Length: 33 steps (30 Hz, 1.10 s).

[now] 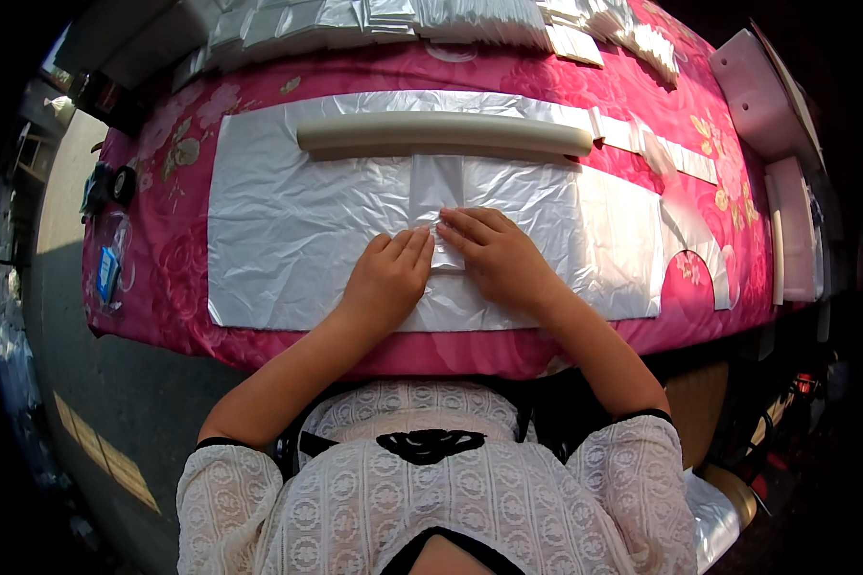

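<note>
A stack of thin white plastic bags (pixel 288 220) lies spread on the table, wrinkled, with handle-like strips at its right end. On its middle is a narrow folded piece of the same white plastic (pixel 437 182). My left hand (pixel 390 275) rests on the lower left edge of this folded piece, fingers stretched out and close together. From the other side my right hand (pixel 499 261) presses flat on it, fingertips near its centre. Neither hand grips anything. Beyond both hands, a long pale tube (pixel 441 132) lies across the bags.
Folded white packets (pixel 355 21) line the far edge of the pink flowered tablecloth (pixel 173 259). A tape roll (pixel 124 185) and a clear packet with a blue label (pixel 109 273) lie at the left. White boxes (pixel 762 96) stand at the right edge.
</note>
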Tool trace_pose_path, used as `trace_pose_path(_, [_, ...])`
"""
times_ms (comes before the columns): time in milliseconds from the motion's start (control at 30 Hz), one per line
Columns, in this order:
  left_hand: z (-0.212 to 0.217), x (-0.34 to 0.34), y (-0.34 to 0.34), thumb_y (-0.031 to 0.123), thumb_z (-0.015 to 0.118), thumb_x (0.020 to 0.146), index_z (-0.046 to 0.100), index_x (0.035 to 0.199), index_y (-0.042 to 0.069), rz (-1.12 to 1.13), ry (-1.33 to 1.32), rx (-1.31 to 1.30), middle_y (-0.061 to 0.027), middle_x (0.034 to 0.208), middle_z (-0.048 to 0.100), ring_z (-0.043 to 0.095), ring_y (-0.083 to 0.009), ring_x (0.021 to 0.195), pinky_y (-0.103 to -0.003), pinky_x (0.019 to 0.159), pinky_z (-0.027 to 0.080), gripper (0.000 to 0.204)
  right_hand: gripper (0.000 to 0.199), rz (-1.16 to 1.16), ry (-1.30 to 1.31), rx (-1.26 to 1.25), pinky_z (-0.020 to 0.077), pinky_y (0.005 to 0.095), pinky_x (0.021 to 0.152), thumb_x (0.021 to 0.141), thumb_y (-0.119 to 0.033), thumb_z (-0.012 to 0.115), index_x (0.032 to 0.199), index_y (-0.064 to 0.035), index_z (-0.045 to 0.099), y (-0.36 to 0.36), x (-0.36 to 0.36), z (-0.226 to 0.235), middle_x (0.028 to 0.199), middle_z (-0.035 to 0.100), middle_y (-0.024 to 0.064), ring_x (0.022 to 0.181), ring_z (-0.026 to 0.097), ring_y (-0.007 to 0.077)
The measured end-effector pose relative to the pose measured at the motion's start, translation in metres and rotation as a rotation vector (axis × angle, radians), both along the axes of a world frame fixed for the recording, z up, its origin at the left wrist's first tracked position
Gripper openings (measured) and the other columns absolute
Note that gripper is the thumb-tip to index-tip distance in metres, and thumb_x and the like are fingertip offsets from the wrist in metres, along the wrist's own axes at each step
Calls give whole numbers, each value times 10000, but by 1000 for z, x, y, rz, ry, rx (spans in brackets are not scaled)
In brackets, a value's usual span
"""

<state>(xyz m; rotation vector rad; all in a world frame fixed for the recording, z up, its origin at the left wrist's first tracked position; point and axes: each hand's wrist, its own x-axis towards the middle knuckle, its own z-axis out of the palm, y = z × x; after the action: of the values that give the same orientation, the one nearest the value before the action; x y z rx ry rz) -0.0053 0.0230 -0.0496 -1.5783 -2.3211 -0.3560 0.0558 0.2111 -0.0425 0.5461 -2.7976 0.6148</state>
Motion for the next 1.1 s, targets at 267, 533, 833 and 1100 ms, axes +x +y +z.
trace_pose_path(267, [34,2,-14,98,594,737,590,1045,-14,-65,-239,158,-130,1072,604,576,-249,985,-364,836,434,329,499,14,-26,26,268,441,1051,754,-227,600,1194,-13,503,-8,20,20,1318,432,140,1234,386,293])
trace_pose_path(533, [37,-62,10,246,485,839,433,1268,3,-319,-397,-16,-167,1332,415,370,-318,1253,-420,1037,284,496,676,178,-162,129,143,409,1107,833,-423,485,1316,29,348,-32,21,0,1386,319,193,1328,239,296])
trace_pose_path(833, [-5,-80,37,491,424,819,212,1386,-16,-361,-267,-271,-189,1454,190,167,-300,1358,-442,1098,129,789,709,196,-211,96,123,398,1114,836,-470,444,1324,32,336,-38,28,-7,1366,338,211,1326,244,298])
trace_pose_path(1100, [-8,-80,36,532,381,831,179,1400,-4,-347,-276,-281,-191,1468,138,118,-297,1371,-434,1101,106,808,671,193,-172,33,197,411,1085,831,-440,476,1303,25,369,-38,29,-3,1331,387,213,1281,318,320])
